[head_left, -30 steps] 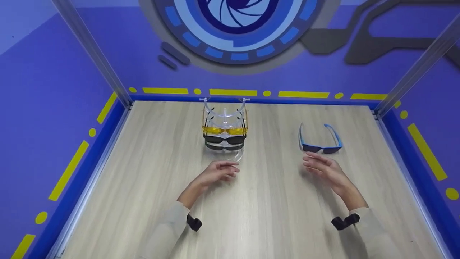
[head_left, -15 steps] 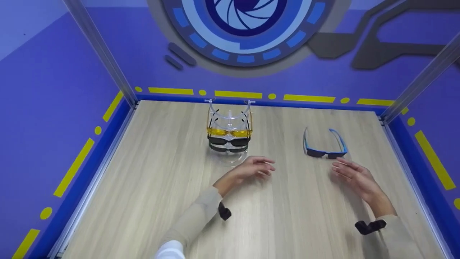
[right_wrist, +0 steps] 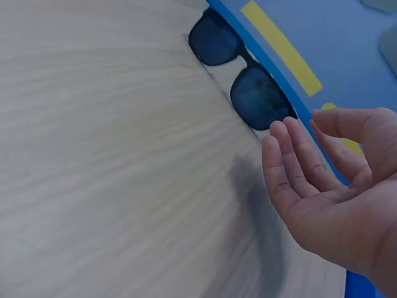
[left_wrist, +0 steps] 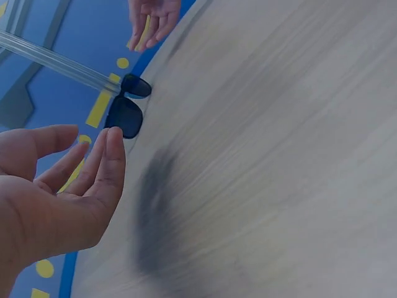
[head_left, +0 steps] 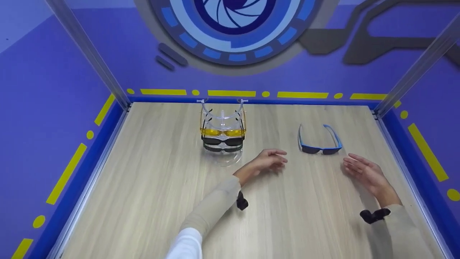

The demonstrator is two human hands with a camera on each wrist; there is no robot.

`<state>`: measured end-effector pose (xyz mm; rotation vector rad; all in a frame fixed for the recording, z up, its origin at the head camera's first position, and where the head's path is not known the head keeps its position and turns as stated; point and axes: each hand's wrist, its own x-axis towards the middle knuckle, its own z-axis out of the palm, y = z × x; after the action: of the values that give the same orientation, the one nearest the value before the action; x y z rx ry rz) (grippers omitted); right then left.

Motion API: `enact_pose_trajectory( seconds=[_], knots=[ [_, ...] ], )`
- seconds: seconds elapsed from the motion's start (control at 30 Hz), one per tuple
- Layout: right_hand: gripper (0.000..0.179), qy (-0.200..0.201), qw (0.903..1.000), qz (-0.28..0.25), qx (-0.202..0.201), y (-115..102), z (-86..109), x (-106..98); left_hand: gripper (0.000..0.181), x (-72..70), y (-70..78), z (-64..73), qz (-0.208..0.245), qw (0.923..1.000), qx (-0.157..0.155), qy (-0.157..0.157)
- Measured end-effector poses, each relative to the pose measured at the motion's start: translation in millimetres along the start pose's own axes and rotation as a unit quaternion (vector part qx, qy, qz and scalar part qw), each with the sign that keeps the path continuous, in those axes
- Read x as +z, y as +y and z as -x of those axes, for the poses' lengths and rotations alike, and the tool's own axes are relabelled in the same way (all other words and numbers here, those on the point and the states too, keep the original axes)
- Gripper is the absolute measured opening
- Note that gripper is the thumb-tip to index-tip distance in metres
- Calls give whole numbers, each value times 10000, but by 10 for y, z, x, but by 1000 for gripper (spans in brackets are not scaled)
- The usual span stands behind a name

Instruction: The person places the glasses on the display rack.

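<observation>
Blue-framed sunglasses [head_left: 321,149] with dark lenses lie on the table at the right, temples unfolded toward the back wall. My left hand [head_left: 268,160] hovers to their left and nearer to me, fingers loosely bent and holding nothing. On their other side, my right hand [head_left: 367,172] hangs over the table with relaxed fingers, also holding nothing. Neither hand touches the sunglasses in the head view. The right wrist view shows both dark lenses [right_wrist: 255,98] just beyond my fingertips. From the left wrist, the sunglasses [left_wrist: 126,115] appear past my fingers, with the right hand farther off.
A clear display stand [head_left: 222,124] at the back left bears yellow-tinted glasses [head_left: 222,132] above black sunglasses [head_left: 222,141] and another dark pair [head_left: 222,148]. Blue panel walls [head_left: 107,72] with yellow marks border the wooden table [head_left: 151,180] at the back and both sides.
My left hand has moved right, from in front of the display stand toward the blue sunglasses. My right hand has shifted right, away from their front. The sunglasses stay on the table.
</observation>
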<state>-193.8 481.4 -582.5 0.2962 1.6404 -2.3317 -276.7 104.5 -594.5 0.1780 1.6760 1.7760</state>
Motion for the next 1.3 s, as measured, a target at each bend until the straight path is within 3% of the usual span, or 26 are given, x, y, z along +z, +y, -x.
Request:
enact_pose_trajectory(
  seconds=[0.13,0.3,0.5,0.57,0.67,0.73,0.87,1.1,1.3],
  knots=[
    [28,67,9998,-169,23,-34,-63,-38,41,57,-63,-209,479,9980,110,399],
    [29,118,9986,-487,-146,-48,-168,-26,47,193,-102,-443,850,9941,259,620],
    [20,634,9969,-435,-137,-48,-221,24,52,448,-68,-660,1067,9906,232,823],
    [32,792,9964,-293,-74,-42,-250,42,54,521,-59,-730,1118,9892,242,918],
    [65,830,9965,53,-23,-34,-334,64,54,583,-44,-817,1194,9863,321,1096],
    [76,756,9970,163,-30,-32,-402,77,53,593,-32,-849,1224,9845,370,1198],
    [75,579,9982,60,-148,-19,-463,97,51,597,-18,-856,1248,9829,448,1277],
    [30,500,9979,-326,-238,-5,-407,122,48,618,-10,-826,1309,9829,377,1237],
    [24,435,9983,-298,-243,-8,-354,151,49,611,2,-790,1172,9846,304,1259]
  ],
)
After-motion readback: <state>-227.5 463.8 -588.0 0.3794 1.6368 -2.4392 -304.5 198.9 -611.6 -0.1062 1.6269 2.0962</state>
